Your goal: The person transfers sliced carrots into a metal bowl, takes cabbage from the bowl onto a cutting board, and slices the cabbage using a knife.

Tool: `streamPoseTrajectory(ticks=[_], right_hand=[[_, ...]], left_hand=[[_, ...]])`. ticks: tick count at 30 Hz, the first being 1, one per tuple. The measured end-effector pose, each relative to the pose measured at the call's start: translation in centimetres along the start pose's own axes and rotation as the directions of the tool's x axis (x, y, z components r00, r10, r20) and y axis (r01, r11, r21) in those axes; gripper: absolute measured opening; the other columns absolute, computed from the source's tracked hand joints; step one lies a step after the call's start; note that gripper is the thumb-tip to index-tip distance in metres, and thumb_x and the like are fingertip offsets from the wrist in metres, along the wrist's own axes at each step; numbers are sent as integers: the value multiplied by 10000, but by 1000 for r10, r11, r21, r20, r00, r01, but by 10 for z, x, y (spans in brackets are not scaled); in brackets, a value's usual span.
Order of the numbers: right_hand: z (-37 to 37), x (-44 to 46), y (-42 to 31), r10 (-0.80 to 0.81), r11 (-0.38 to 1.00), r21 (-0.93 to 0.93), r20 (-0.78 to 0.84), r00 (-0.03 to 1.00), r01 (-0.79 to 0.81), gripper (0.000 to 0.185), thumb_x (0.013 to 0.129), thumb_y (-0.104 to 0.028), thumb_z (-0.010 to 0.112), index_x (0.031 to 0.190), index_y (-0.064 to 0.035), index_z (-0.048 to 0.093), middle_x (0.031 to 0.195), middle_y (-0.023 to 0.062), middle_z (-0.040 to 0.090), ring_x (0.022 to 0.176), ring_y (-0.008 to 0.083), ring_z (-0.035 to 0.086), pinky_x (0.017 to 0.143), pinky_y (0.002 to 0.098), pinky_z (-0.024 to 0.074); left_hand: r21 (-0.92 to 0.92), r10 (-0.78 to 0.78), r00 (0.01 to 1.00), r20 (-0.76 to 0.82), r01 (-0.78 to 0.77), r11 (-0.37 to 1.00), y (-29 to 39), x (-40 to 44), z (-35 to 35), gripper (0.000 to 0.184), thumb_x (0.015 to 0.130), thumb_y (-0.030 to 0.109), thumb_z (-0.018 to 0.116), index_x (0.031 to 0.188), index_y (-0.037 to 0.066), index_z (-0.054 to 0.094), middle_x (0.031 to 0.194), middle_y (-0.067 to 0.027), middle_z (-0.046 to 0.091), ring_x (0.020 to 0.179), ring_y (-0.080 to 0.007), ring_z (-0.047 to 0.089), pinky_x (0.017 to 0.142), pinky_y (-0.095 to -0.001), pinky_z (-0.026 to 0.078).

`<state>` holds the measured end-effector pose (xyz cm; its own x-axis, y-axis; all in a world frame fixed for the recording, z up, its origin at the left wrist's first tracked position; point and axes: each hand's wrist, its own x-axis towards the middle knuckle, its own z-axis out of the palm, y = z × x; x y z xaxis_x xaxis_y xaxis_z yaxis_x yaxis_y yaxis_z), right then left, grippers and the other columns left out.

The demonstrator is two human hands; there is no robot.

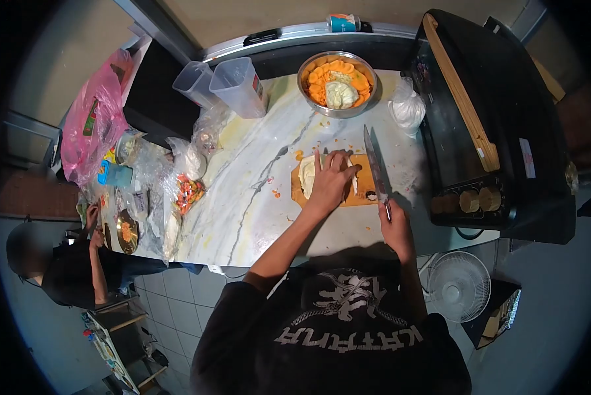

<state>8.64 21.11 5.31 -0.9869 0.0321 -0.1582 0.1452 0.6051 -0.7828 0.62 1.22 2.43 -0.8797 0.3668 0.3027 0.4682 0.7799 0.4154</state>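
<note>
My left hand presses down on a pale piece of cabbage, fingers bent over its top and holding it. The cabbage lies on a wooden cutting board, partly hidden by that hand. In my right hand is the handle of a large kitchen knife. Its blade points away from me, along the board's right side and apart from the cabbage. Beyond the board stands a steel bowl with sliced carrots and a pale cabbage chunk in it.
A black oven borders the marble-patterned table on the right, near a bag of white powder. Plastic containers, bags and a pink bag crowd the left. Another person works there. A fan stands below.
</note>
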Motion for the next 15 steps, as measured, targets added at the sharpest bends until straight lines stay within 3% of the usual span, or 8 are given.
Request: streamPoseTrajectory(ticks=[2, 4, 5, 7, 9, 12, 14, 15], right_hand=[[0, 0, 3, 0, 1000, -11, 2, 1000, 0, 281, 994, -264, 542, 935, 10, 547, 833, 282, 616, 880, 511, 572, 706, 549, 440], [1, 2, 7, -105, 994, -17, -60, 993, 104, 269, 1000, -212, 541, 869, 23, 538, 650, 215, 518, 576, 350, 559, 558, 425, 411], [0, 2, 8, -108, 994, -14, -56, 993, 107, 269, 1000, -212, 541, 869, 23, 538, 650, 215, 518, 576, 350, 559, 558, 425, 411], [-4, 3, 4, 28, 999, 14, 43, 999, -28, 293, 1000, -272, 531, 920, 10, 534, 806, 271, 606, 850, 507, 571, 702, 540, 436], [-3, 5, 5, 28, 999, 23, 56, 998, -29, 294, 1000, -273, 530, 918, 10, 531, 803, 270, 605, 847, 505, 573, 697, 538, 434], [2, 5, 14, 19, 999, 29, 72, 997, -21, 299, 1000, -275, 529, 913, 11, 527, 796, 268, 602, 833, 498, 579, 685, 534, 431], [8, 8, 25, 3, 1000, 27, 82, 997, -6, 302, 1000, -277, 530, 909, 12, 527, 792, 267, 600, 823, 493, 583, 679, 533, 429], [11, 9, 29, -64, 997, 45, 49, 997, 62, 304, 1012, -273, 521, 887, 4, 527, 671, 190, 535, 610, 354, 552, 546, 465, 402]], left_hand=[[5, 36, 999, 9, -36, 999, -8, 7, 5, 289, 802, 70, 677, 1071, 173, 703, 1254, -129, 521, 1270, -324, 441, 1141, -677, 158], [13, 70, 997, 18, -70, 997, -14, 13, 6, 277, 802, 77, 681, 1062, 168, 708, 1247, -129, 520, 1274, -325, 438, 1141, -677, 163], [30, 101, 994, 38, -102, 994, -18, 15, 6, 274, 806, 81, 681, 1067, 164, 702, 1232, -118, 529, 1262, -318, 445, 1140, -675, 171], [51, 123, 991, 60, -126, 991, -22, 19, 4, 273, 810, 86, 682, 1072, 159, 696, 1217, -107, 538, 1251, -311, 453, 1139, -672, 178], [32, 178, 973, 145, -185, 982, -24, 20, 4, 134, 828, 66, 625, 950, 122, 628, 1084, -68, 582, 1186, -271, 502, 1127, -671, 183], [-29, 221, 972, 76, -219, 975, -25, 20, 6, 116, 856, 68, 609, 951, 134, 616, 974, -25, 609, 1113, -236, 545, 1128, -619, 228], [-38, 212, 973, 94, -210, 977, -29, 19, 11, 136, 854, 75, 632, 981, 122, 623, 983, -34, 620, 1097, -244, 560, 1131, -600, 235], [-53, 207, 972, 114, -202, 978, -29, 18, 11, 163, 852, 81, 654, 1011, 109, 631, 993, -43, 630, 1081, -252, 574, 1134, -581, 243]])
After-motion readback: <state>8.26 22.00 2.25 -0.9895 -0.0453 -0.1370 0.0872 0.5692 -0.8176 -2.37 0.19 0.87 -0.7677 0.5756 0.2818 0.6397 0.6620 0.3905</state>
